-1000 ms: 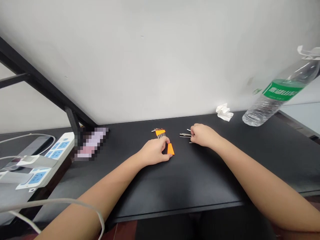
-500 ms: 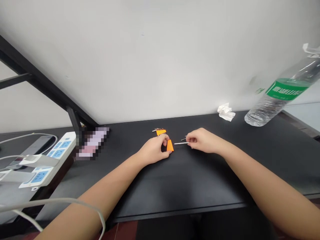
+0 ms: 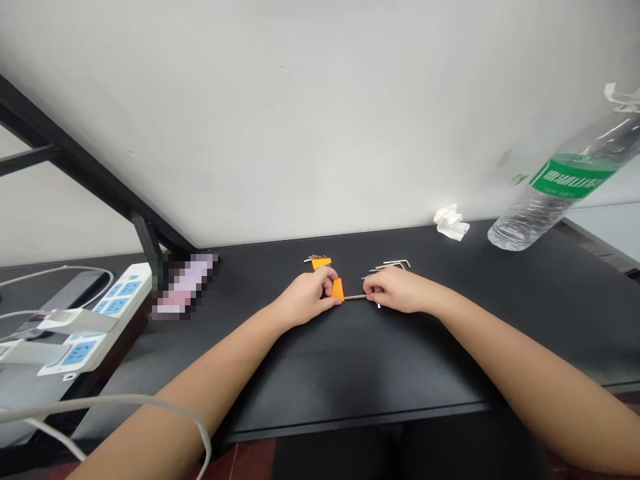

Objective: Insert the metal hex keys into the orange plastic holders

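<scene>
My left hand [image 3: 309,298] grips an orange hex key holder [image 3: 337,290] between thumb and fingers, just above the black table. A silver hex key [image 3: 356,297] reaches from the holder's right side to my right hand [image 3: 395,289], whose fingers are pinched on it; its short bent end shows below those fingers. Whether its tip is inside the holder or only touching it is too small to tell. Behind my left hand lies a second orange holder [image 3: 321,263] filled with several hex keys. Several loose hex keys [image 3: 397,262] lie behind my right hand, partly covered by it.
A crumpled white tissue [image 3: 451,223] and a large clear bottle with a green label [image 3: 575,177] stand by the wall at right. On the left are a white power strip [image 3: 107,313], cables [image 3: 125,400], a blurred-out flat item [image 3: 186,285] and a black metal frame [image 3: 95,167].
My right hand has moved left and slightly down, bringing the hex key to the holder's edge. More of the loose hex keys shows behind it. My left hand has hardly moved.
</scene>
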Available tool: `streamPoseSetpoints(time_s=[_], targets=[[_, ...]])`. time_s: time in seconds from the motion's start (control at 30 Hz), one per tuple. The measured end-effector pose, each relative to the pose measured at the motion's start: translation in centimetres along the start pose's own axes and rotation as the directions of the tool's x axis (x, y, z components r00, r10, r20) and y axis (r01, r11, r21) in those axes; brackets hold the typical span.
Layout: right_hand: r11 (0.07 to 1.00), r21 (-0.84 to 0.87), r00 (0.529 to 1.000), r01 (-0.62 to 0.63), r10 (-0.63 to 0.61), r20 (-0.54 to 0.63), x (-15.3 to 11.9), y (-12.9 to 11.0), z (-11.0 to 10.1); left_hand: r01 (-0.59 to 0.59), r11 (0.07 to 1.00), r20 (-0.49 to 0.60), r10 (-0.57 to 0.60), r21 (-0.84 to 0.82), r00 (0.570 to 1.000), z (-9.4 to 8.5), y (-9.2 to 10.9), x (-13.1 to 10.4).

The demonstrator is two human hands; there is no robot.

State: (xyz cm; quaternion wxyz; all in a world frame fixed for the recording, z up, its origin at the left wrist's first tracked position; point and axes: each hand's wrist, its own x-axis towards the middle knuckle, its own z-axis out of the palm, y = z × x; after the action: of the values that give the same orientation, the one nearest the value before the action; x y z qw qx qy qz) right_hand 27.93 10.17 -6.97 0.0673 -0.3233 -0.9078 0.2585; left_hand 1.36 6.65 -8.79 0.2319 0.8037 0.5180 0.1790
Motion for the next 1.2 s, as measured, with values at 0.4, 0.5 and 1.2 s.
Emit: streamPoseSetpoints(time_s=[0.4,0.5,1.2], targets=[[0.982,0.163,0.994,-0.095,0.101,-0.031,0.4,0.3,1.1,0.005,0.998,-0.013,-0.006,-0.069,1.0,-0.1,0.3,0.0],[0.992,0.107,0.989,-0.072,0.085,-0.124,0.8,-0.2,1.8,-0.004,0.999,-0.041,0.003,-0.043,0.999,0.0,0.0,0.0],[0.991,-0.133,0.967,-0.03,-0.005,-0.254,-1.2,1.4,-2.2,-0.118,0.987,0.005,0.118,0.113,0.993,-0.5,1.2,0.4]])
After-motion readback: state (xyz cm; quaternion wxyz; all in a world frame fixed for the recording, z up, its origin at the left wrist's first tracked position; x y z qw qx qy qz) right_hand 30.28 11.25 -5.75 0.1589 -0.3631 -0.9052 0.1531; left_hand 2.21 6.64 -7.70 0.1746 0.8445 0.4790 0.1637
